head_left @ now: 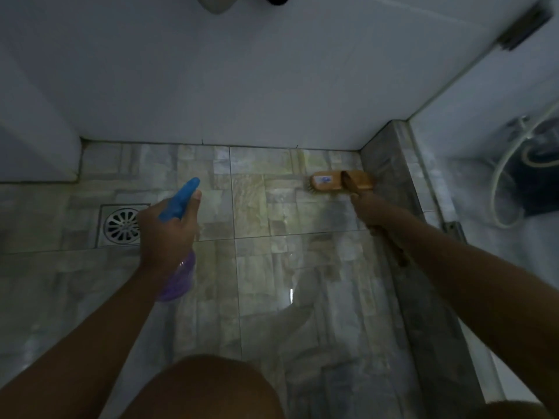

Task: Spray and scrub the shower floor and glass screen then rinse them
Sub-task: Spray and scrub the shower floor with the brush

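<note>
My left hand (165,231) grips a spray bottle (181,201) with a blue trigger head and a purple body, its nozzle pointing toward the back wall over the floor. My right hand (370,211) grips the wooden handle of a scrub brush (329,182), whose bristled head rests on the stone-pattern shower floor (263,267) near the back right corner. The glass screen (484,122) rises on the right above a grey tiled kerb (390,158).
A round metal floor drain (119,226) sits just left of my left hand. White walls close the back and left. Behind the glass hang a white shower hose (499,189) and a dark object. My knee (208,388) is at the bottom.
</note>
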Action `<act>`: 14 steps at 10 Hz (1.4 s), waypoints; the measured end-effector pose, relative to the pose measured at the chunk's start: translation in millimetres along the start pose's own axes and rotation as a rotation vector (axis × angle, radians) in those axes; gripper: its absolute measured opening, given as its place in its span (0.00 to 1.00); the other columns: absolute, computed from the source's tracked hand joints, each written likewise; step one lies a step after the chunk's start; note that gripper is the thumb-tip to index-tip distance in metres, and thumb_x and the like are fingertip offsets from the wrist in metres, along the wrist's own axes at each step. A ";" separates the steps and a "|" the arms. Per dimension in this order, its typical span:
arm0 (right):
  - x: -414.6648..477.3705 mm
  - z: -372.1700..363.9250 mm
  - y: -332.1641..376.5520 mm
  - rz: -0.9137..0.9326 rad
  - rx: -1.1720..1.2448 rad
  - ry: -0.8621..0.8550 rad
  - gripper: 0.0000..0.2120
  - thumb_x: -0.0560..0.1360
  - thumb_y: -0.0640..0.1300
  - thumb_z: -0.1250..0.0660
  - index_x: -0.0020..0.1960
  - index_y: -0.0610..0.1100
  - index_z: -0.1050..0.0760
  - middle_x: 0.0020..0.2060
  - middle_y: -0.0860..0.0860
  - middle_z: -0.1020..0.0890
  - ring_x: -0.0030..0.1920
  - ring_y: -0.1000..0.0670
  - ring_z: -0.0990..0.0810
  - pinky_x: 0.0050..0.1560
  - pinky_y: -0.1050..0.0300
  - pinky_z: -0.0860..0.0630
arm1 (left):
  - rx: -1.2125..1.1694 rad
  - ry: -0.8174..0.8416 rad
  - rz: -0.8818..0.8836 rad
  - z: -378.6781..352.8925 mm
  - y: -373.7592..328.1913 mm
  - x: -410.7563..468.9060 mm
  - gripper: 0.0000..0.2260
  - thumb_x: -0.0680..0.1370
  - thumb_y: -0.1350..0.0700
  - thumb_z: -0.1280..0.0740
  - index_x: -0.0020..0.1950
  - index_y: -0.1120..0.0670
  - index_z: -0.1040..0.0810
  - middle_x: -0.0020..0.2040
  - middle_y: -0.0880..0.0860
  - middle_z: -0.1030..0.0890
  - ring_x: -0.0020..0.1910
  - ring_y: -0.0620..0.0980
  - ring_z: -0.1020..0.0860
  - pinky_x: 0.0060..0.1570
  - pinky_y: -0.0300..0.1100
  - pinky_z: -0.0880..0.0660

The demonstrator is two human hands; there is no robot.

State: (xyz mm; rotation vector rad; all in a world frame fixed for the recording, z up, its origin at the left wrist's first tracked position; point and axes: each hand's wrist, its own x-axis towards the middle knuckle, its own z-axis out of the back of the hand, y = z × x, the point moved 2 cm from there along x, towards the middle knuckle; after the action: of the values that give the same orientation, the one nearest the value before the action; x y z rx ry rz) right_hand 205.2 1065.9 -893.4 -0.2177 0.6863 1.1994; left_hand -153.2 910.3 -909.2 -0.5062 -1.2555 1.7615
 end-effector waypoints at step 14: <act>-108.6 -102.6 2.7 -0.014 0.107 0.002 0.23 0.83 0.57 0.47 0.59 0.38 0.26 0.48 0.40 0.20 0.42 0.43 0.20 0.46 0.44 0.18 | 0.329 0.413 -0.130 17.8 27.0 -13.4 0.26 0.80 0.48 0.31 0.26 0.59 0.33 0.22 0.56 0.32 0.20 0.49 0.34 0.26 0.41 0.38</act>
State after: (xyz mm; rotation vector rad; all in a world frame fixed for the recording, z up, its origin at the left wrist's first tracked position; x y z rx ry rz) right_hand 143.7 930.6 -908.4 -0.1342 0.7474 1.1462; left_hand -170.8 887.0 -928.5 -0.5467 -0.6808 1.6085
